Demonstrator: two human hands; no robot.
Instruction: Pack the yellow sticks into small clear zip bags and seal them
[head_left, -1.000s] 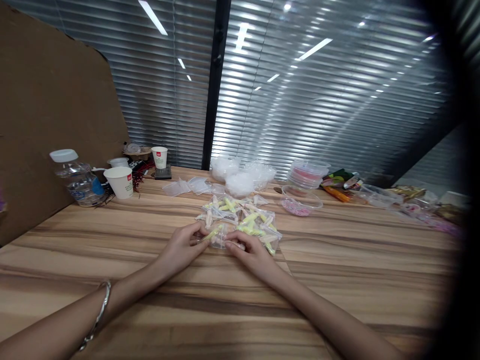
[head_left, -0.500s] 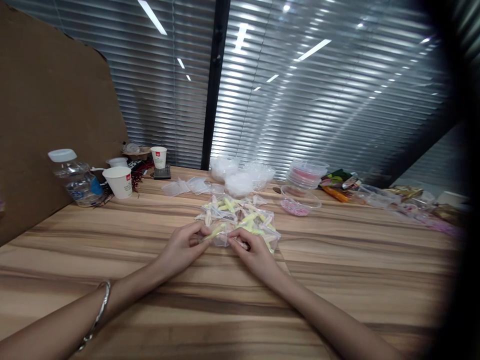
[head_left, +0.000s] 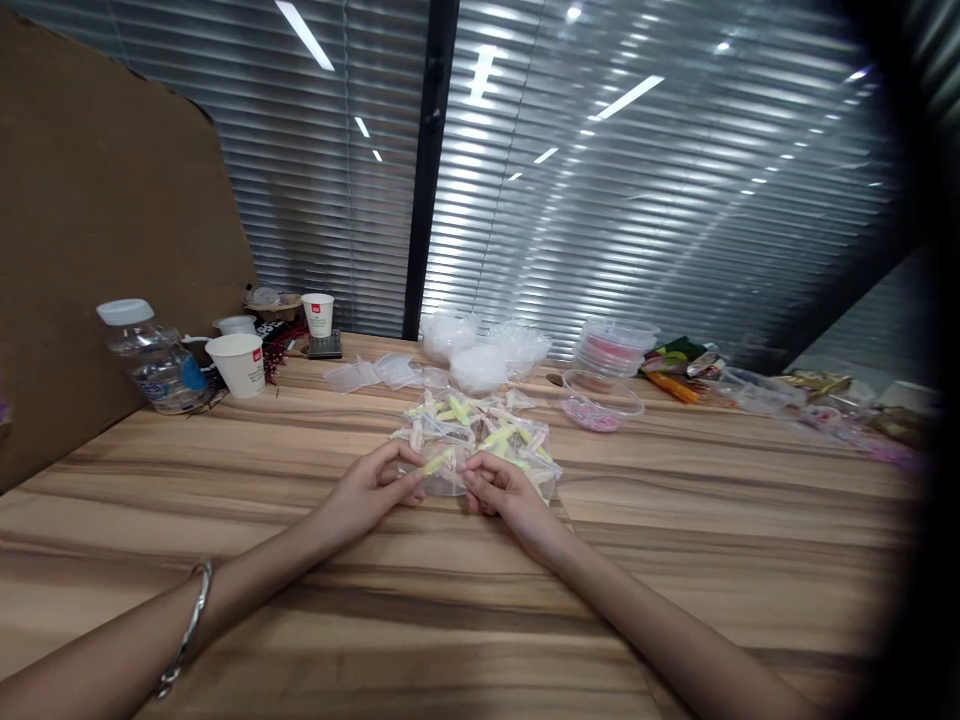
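Note:
Between my two hands lies a small clear plastic bag (head_left: 448, 482) with a yellow piece (head_left: 438, 463) in or on it; which of the two I cannot tell. My left hand (head_left: 382, 478) pinches the bag's left side, thumb and forefinger together near the yellow piece. At the right side my right hand (head_left: 501, 490) pinches the bag's edge, its other fingers curled under. Just beyond the hands is a pile of clear bags (head_left: 499, 435) with yellow and pale pinkish pieces inside.
Flat clear bags (head_left: 386, 371) and bunched clear plastic (head_left: 480, 365) lie behind the pile. A clear tub (head_left: 600, 410) with pink bits stands to the right, stacked lids (head_left: 615, 348) behind it. At left are a paper cup (head_left: 238, 364) and a plastic bottle (head_left: 161, 365).
The yellow piece has gone from my left fingertips to the bag area between my hands. My right fingers have shifted slightly right, and the bag looks spread wider.

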